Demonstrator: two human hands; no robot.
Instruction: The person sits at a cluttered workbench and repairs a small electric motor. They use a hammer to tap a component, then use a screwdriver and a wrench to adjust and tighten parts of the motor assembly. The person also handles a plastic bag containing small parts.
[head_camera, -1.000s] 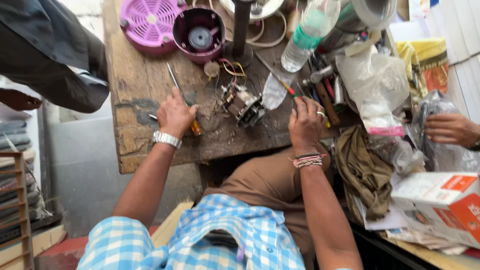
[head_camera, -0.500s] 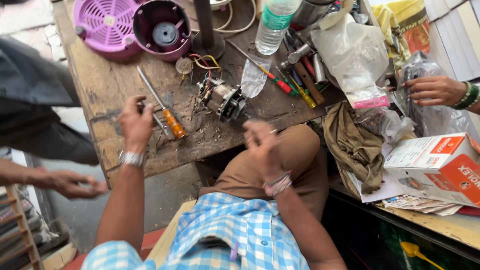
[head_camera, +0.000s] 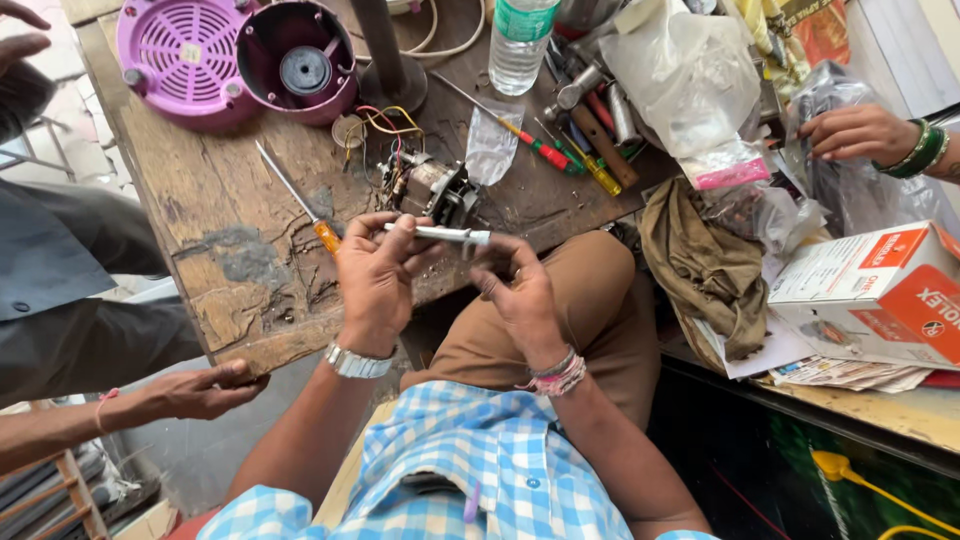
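Observation:
My left hand (head_camera: 376, 272) and my right hand (head_camera: 517, 295) are raised together over the near edge of the worn wooden workbench (head_camera: 230, 250). Between them they hold a thin white tube-like tool (head_camera: 440, 234), lying level; the left fingers pinch its left part and the right fingers meet its right tip. Just behind the tool on the bench sits a small electric motor (head_camera: 428, 187) with coloured wires. An orange-handled screwdriver (head_camera: 300, 203) lies left of my left hand.
A purple grille (head_camera: 180, 55) and dark purple housing (head_camera: 298, 60) sit at the bench's back. A plastic bottle (head_camera: 522, 40), several screwdrivers (head_camera: 570, 150), plastic bags, an olive rag (head_camera: 700, 265) and a red-and-white box (head_camera: 880, 295) crowd the right. Another person's hand (head_camera: 205, 390) rests at the bench edge; a bangled hand (head_camera: 860, 135) is far right.
Both my hands lifted off the bench and came together; they now hold the white tool between them. The view has shifted closer and left.

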